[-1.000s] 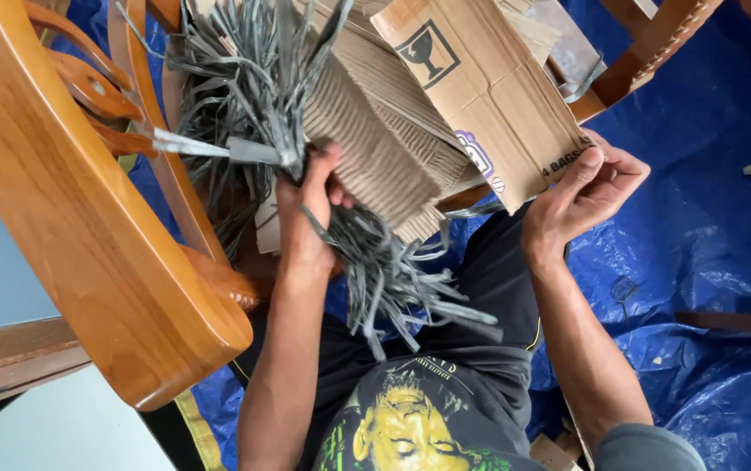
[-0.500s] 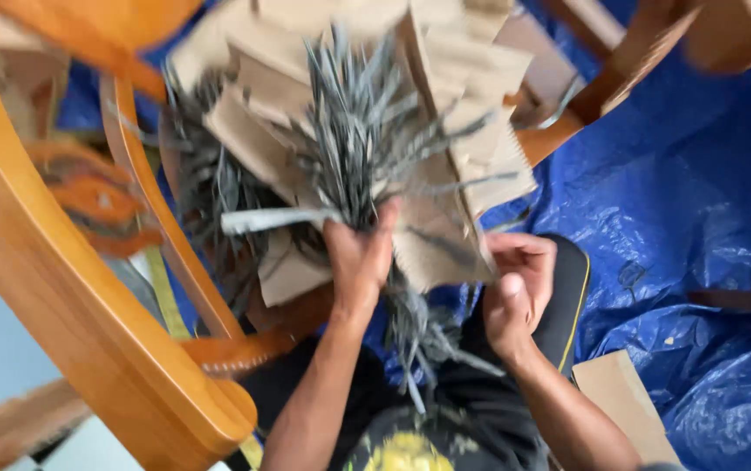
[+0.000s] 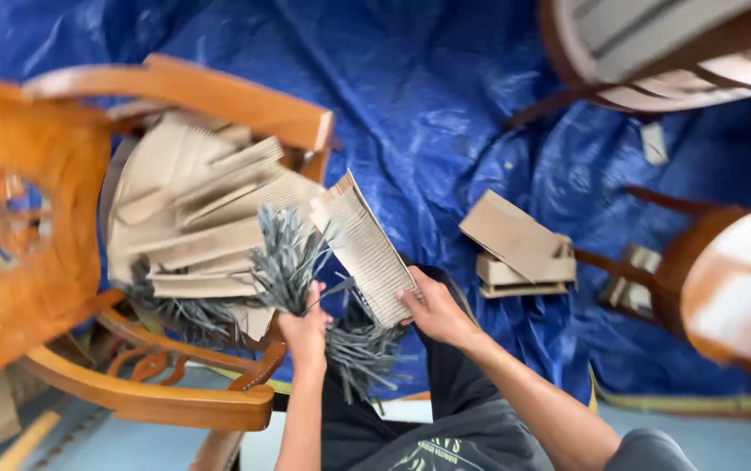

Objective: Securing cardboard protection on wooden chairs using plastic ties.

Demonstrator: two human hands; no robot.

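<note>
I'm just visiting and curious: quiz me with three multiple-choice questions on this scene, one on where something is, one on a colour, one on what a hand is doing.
1. Where does the small stack of cardboard pieces lie?
A. on the blue tarp, right of the person
B. on the chair seat
C. in the left hand

2. What colour is the sheet covering the floor?
A. green
B. blue
C. white

3. What is the left hand doing?
A. hanging free
B. resting flat on the tarp
C. gripping a bundle of grey strips

Answers: 1 A, it sits apart on the tarp; 2 B, plainly blue; 3 C, fingers close round the strips, while the right hand holds a corrugated cardboard piece.
</note>
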